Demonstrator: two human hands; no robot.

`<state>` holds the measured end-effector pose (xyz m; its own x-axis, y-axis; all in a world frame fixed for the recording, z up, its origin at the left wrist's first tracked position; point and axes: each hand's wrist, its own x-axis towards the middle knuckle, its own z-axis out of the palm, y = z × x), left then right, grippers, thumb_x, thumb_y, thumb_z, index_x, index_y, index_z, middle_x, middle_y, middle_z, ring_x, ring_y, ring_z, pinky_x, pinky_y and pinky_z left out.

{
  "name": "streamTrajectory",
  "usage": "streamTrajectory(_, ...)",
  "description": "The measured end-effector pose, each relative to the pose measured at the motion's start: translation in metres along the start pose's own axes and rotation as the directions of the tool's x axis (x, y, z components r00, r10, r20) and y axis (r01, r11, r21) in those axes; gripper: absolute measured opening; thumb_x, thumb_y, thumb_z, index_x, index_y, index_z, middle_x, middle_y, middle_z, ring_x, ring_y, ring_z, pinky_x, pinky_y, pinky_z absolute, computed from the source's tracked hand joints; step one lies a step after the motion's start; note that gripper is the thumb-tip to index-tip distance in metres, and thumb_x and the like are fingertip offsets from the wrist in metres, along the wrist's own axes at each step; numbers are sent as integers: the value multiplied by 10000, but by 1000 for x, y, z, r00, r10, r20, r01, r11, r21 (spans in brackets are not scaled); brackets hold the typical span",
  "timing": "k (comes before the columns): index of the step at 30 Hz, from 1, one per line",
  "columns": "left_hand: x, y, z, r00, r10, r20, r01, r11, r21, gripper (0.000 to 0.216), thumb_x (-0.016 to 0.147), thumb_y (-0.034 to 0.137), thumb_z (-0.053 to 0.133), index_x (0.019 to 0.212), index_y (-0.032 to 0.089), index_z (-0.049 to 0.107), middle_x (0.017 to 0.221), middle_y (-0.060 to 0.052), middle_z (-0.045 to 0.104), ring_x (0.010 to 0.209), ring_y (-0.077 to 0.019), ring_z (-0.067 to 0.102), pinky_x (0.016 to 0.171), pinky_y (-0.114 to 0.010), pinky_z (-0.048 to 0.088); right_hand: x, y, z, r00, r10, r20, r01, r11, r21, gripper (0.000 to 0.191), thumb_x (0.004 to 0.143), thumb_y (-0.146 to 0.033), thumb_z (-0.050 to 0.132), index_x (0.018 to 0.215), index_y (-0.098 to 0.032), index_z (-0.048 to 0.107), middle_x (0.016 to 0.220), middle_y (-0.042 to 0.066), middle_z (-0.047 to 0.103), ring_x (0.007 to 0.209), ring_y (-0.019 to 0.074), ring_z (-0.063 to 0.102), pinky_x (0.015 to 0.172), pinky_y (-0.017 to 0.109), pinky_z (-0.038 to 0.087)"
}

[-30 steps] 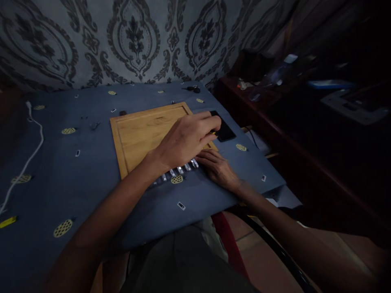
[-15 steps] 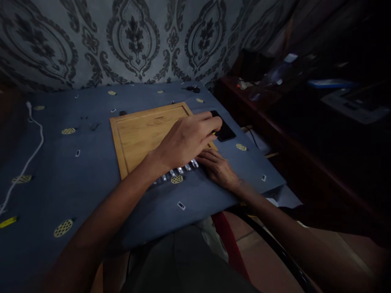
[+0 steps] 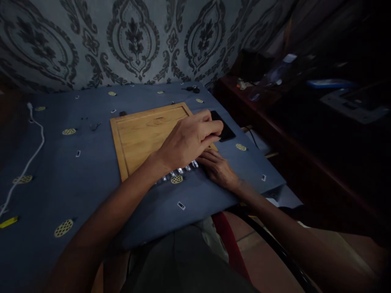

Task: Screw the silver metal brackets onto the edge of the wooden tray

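My left hand (image 3: 189, 140) reaches across the right edge of a wooden board (image 3: 137, 132). Its fingers are curled together beside a black phone (image 3: 228, 132), and what they pinch is hidden. My right hand (image 3: 219, 170) lies flat on the blue patterned cloth (image 3: 76, 183) just below the left hand. Its fingertips touch the right end of a row of several small shiny pieces (image 3: 179, 171) along the board's front edge, and part of that row is covered by my left wrist.
A white cable (image 3: 33, 144) trails down the cloth at the left, with a yellow strip (image 3: 7, 222) near the left edge. Small keys (image 3: 192, 88) lie by the patterned wall. A dark wooden side table (image 3: 275, 126) with a plastic bottle (image 3: 275, 75) stands at the right.
My left hand's fingers have curled tighter and drawn slightly back from the phone, hiding a small yellow bit seen under them earlier. My right hand has not moved.
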<state>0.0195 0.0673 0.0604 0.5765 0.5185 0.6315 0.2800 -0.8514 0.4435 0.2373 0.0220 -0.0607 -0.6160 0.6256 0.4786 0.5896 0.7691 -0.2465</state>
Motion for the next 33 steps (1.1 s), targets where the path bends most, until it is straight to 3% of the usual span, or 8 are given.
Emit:
streamTrajectory(7,0,4,1,998,-58,-17,55,988,-147,162,885,16,656,896,177,650,876,-3,698,819,-144,671,770,-286,524,-1,2,1,1000,-4,-4,4,1000,16,547,957,-32,466,1431,-263,615,1330,103,716,1266,298,624,1035,554,574)
streamTrajectory(12,2,5,-4,997,-55,56,68,963,-262,207,883,-20,585,902,174,655,874,9,720,836,-125,683,797,-263,531,-1,1,2,1000,22,10,-22,1000,6,546,954,-32,459,1418,-265,625,1305,105,725,1250,296,638,1023,549,585)
streamTrajectory(26,0,2,4,997,-71,-20,68,990,-125,166,890,21,659,870,186,652,881,5,656,811,-130,632,781,-284,520,-1,3,2,1000,6,-8,-6,1000,20,529,972,-55,470,1431,-273,618,1341,100,715,1265,296,636,1031,556,583)
streamTrajectory(33,0,1,3,998,-61,9,62,990,-123,168,894,16,626,890,182,652,897,-6,692,834,-138,656,784,-285,515,-1,2,2,1000,13,6,-14,1000,20,531,972,-53,462,1435,-266,613,1342,109,712,1270,298,627,1034,564,574)
